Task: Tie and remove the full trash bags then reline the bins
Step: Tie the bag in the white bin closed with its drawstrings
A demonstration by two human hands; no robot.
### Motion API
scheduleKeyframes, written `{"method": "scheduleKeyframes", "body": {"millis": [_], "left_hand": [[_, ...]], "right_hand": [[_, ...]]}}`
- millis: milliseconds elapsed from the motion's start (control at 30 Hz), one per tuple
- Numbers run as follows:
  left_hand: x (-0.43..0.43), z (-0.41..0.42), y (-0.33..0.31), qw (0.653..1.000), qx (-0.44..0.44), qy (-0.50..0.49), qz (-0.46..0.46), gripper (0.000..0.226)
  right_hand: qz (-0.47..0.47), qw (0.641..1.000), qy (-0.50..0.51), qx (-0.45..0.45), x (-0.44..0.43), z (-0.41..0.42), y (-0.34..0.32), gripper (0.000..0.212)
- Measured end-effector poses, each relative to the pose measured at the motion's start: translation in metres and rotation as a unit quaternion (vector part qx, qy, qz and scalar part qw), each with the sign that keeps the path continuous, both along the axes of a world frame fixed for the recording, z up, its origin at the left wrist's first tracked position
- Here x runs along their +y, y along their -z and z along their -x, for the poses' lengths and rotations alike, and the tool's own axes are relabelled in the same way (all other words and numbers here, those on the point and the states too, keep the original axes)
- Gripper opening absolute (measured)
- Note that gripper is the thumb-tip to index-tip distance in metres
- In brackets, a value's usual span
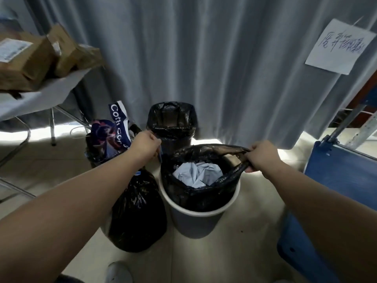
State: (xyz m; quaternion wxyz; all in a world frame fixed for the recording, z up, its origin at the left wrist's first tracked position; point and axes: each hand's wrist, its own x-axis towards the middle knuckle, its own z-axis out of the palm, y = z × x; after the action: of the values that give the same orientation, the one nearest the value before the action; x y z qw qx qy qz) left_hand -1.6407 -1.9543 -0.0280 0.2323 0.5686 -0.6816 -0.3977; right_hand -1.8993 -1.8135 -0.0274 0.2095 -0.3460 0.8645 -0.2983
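Note:
A white bin (195, 219) stands on the floor in the middle, lined with a black trash bag (195, 193) that holds crumpled grey-blue waste (196, 174). My right hand (263, 156) is closed on the bag's right handle and pulls it up and outward. My left hand (145, 146) is closed just left of the bag's rim, pinching a thin strip that seems to be the other handle. A full black bag (136, 211) sits on the floor under my left forearm.
Behind stands a dark bin with a black liner (171, 121). At the left, another bin (102, 150) is stuffed with a blue coffee bag. A table with cardboard boxes (30, 64) is at far left, a blue chair (336, 180) at right, a grey curtain (204, 58) behind.

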Motion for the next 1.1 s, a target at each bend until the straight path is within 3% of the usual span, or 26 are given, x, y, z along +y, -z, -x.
{"method": "scheduleKeyframes", "body": {"millis": [100, 233, 333, 433, 533, 667, 733, 833, 900, 967, 1100], "left_hand": [[-0.001, -0.001, -0.017, 0.993, -0.093, 0.077, 0.001, 0.029], [0.009, 0.000, -0.024, 0.985, 0.034, 0.016, 0.167, 0.015], [0.011, 0.006, -0.026, 0.978, 0.117, 0.022, 0.171, 0.014], [0.007, 0.015, -0.033, 0.984, 0.066, 0.099, 0.135, 0.014], [0.004, 0.024, -0.033, 0.986, 0.054, 0.108, 0.116, 0.012], [0.007, 0.042, -0.027, 0.962, -0.020, 0.189, 0.196, 0.052], [0.022, 0.064, -0.025, 0.941, -0.068, 0.245, 0.224, 0.056], [0.049, 0.102, -0.018, 0.934, -0.022, 0.316, 0.165, 0.049], [0.060, 0.123, -0.012, 0.938, 0.015, 0.326, 0.120, 0.030], [0.062, 0.135, -0.004, 0.943, -0.011, 0.309, 0.123, 0.017], [0.051, 0.126, 0.018, 0.927, -0.132, 0.340, 0.091, 0.015]], "right_hand": [[-0.039, 0.999, -0.020, -0.008, 0.000, 0.005, -0.011, 0.028], [0.019, 0.999, -0.022, -0.040, -0.012, 0.005, -0.026, 0.025], [0.081, 0.993, -0.036, -0.077, -0.013, -0.005, -0.022, 0.021], [0.046, 0.989, -0.093, -0.101, -0.014, -0.016, -0.020, 0.015], [0.098, 0.978, -0.087, -0.163, -0.022, -0.022, -0.024, 0.015], [0.128, 0.979, -0.093, -0.129, -0.022, -0.026, -0.031, 0.018], [0.157, 0.979, -0.069, -0.112, -0.019, -0.026, -0.035, 0.020], [0.215, 0.969, -0.043, -0.118, -0.015, -0.022, -0.043, 0.019], [0.243, 0.958, -0.052, -0.141, -0.012, -0.022, -0.048, 0.021], [0.279, 0.947, -0.070, -0.142, -0.009, -0.024, -0.053, 0.023], [0.395, 0.903, -0.093, -0.139, -0.006, -0.027, -0.064, 0.027]]}}
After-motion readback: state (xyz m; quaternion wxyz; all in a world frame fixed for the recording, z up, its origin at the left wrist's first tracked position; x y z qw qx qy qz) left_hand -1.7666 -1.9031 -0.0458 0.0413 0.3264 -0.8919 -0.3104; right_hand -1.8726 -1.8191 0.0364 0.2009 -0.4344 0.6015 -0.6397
